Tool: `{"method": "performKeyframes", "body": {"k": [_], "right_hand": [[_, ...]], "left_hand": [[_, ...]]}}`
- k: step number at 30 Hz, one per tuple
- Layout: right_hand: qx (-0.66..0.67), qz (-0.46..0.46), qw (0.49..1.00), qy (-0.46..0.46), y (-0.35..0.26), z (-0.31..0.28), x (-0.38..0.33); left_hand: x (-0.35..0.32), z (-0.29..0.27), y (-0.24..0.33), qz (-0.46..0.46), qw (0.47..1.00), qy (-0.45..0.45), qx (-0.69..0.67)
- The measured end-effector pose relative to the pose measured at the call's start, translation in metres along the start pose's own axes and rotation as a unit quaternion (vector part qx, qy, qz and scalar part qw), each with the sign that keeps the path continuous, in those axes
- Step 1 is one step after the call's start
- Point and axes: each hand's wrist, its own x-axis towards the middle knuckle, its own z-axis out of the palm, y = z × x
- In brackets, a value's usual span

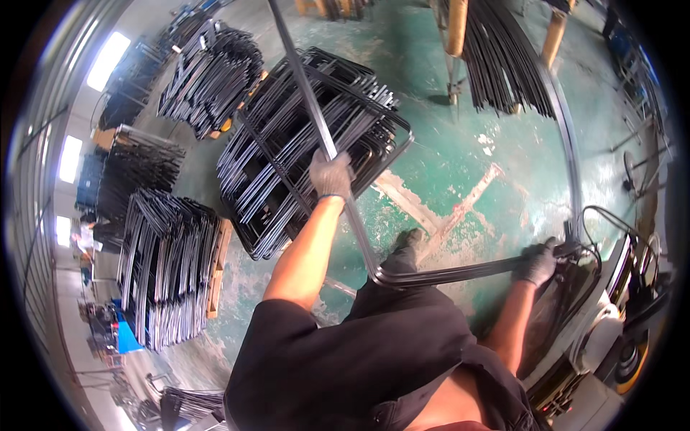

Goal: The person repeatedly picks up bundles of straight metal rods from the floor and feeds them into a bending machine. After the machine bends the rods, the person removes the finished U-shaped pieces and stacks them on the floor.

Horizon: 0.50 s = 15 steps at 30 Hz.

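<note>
A long dark metal tube frame (pixel 460 271), bent into a wide U, stretches across in front of me. My gloved left hand (pixel 330 174) is closed round its left side, which runs on up past the top of the view. One rounded corner of the frame lies close to my thigh. At the right, my gloved right hand (pixel 537 263) grips the bottom bar by the other corner, beside a dark metal fitting (pixel 569 249); its fingers are partly hidden. From that corner the right side of the frame rises, slightly blurred.
A large stack of black tube frames (pixel 251 154) stands left of my left hand. More stacks (pixel 169 269) rest on pallets farther left. Dark tubes (pixel 499 57) hang on a rack at the upper right. Machinery with cables (pixel 632 266) stands at my right. The green floor (pixel 460 172) is worn.
</note>
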Motion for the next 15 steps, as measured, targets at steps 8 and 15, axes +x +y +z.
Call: {"method": "performKeyframes", "body": {"k": [8, 15], "right_hand": [[-0.140, 0.060, 0.987, -0.055, 0.093, 0.172, -0.055], [-0.244, 0.087, 0.962, -0.083, 0.232, 0.339, -0.102]], "left_hand": [[0.088, -0.128, -0.150, -0.131, 0.974, 0.182, 0.014], [0.260, -0.233, -0.213, -0.179, 0.942, 0.276, 0.071]]}}
